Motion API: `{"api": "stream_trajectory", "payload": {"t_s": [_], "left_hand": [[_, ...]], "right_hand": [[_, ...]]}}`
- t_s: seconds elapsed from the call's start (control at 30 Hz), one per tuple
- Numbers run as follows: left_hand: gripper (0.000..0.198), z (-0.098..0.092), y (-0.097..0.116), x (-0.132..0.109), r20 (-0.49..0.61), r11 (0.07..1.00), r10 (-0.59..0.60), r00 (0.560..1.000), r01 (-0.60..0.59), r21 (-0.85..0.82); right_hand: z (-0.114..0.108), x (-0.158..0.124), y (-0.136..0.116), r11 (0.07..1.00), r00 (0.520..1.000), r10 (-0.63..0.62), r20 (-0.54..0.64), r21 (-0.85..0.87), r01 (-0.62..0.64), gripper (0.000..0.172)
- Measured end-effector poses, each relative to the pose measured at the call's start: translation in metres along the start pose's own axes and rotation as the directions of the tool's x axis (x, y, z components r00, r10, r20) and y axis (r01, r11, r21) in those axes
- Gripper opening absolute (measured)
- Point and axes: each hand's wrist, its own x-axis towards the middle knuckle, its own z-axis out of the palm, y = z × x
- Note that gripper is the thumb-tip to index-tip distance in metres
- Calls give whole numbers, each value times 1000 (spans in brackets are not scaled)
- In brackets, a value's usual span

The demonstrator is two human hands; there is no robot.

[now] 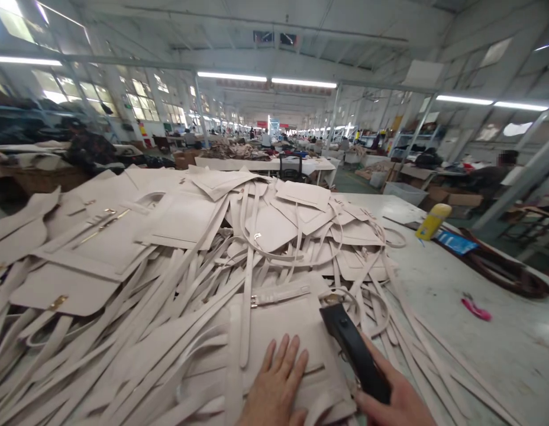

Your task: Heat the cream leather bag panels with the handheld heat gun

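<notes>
My left hand (277, 376) lies flat, fingers stretched out, on a beige leather bag piece (274, 328) with a strap and a small gold buckle. In my right hand (396, 390) is a black stapler-like hand tool (357, 349). Its front end is over the right edge of that same piece; whether it touches the leather I cannot tell. Around both hands spreads a large heap of similar beige bag pieces (181, 216). Long loose straps (141, 331) trail from the heap on the left and right.
On the right of the pale table (428, 278) stand a yellow bottle (434, 222), a pink-handled small tool (476, 307) and a dark brown coil of strips (509, 272) with a blue packet (456, 241). Farther off are other work tables, a black chair (291, 168) and people.
</notes>
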Motion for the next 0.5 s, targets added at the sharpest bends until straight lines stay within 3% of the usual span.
{"api": "stream_trajectory", "payload": {"t_s": [0.07,0.13,0.23,0.3,0.4,0.5], "left_hand": [[89,-2,-1,0,21,1000,3,1000,-2,-27],[86,-1,-3,1,36,999,11,999,-10,-44],[86,1,-2,0,30,999,20,999,-19,-51],[87,0,-1,-2,7,999,13,1000,-13,-52],[86,-4,0,-2,-38,999,0,999,-2,-48],[77,-12,-3,9,-123,999,-30,992,27,-26]], "right_hand": [[9,29,-9,993,982,49,180,98,-67,76],[22,59,-19,984,962,55,267,147,-97,76],[36,100,-31,986,966,35,256,149,-76,72],[37,117,-38,986,983,7,182,160,-36,69],[21,115,-43,984,997,-5,71,180,-8,72],[-8,80,-36,984,997,49,53,171,-58,75]]}}
